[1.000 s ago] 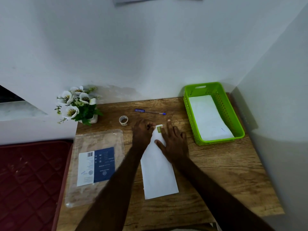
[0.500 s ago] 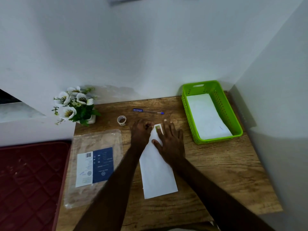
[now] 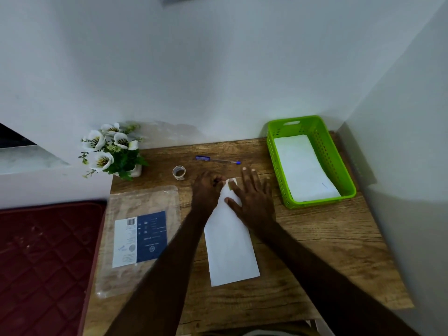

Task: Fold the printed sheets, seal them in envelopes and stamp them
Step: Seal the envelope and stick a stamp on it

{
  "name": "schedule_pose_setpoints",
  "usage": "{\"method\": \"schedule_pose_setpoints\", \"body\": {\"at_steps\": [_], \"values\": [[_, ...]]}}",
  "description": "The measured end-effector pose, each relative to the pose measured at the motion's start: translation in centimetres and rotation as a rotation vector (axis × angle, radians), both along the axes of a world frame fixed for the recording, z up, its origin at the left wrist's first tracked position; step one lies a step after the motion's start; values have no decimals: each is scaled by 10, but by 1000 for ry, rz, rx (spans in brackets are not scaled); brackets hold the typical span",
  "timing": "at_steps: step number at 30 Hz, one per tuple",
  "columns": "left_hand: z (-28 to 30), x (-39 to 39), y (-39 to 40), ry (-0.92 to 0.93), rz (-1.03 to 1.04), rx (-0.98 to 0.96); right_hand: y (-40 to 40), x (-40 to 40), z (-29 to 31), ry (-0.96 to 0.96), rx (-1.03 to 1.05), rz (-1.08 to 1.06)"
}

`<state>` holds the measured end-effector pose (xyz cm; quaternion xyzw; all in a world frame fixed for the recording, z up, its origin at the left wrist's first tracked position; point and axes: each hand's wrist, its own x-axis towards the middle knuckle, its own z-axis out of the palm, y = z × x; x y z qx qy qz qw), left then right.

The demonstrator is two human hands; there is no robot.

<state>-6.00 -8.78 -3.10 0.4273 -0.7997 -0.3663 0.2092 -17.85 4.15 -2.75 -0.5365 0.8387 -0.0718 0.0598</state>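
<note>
Envelope [image 3: 230, 241] is laid lengthwise on the table [image 3: 322, 241], left of the green basket [image 3: 327, 151], with the stamp [image 3: 231, 182] at its far corner. It is pinned flat by the right hand [image 3: 252, 197], fingers spread and straight, presumably so it cannot slide, while the stamp's edge is worked by the left hand [image 3: 208, 190], fingers curled; whether the stamp is pinched or only pressed cannot be told. White sheets [image 3: 303, 168] are held in the basket; pen [image 3: 218, 160] and tape roll [image 3: 179, 172] lie beyond the envelope.
</note>
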Motion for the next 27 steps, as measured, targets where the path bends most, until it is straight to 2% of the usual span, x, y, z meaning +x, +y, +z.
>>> {"method": "schedule_pose_setpoints", "body": {"at_steps": [2, 8, 15, 24, 27], "values": [[1, 0, 0, 3, 9, 6, 3, 13, -1, -15, -10, -66], [6, 2, 2, 22, 8, -2, 18, 12, 0, 19, -28, 41], [12, -2, 2, 0, 30, 35, 7, 25, 6, -82, 42, -55], [12, 0, 2, 11, 40, 35, 18, 26, 11, -75, 79, -7], [24, 2, -1, -62, -14, 38, 13, 31, 17, -102, 86, -13]]}}
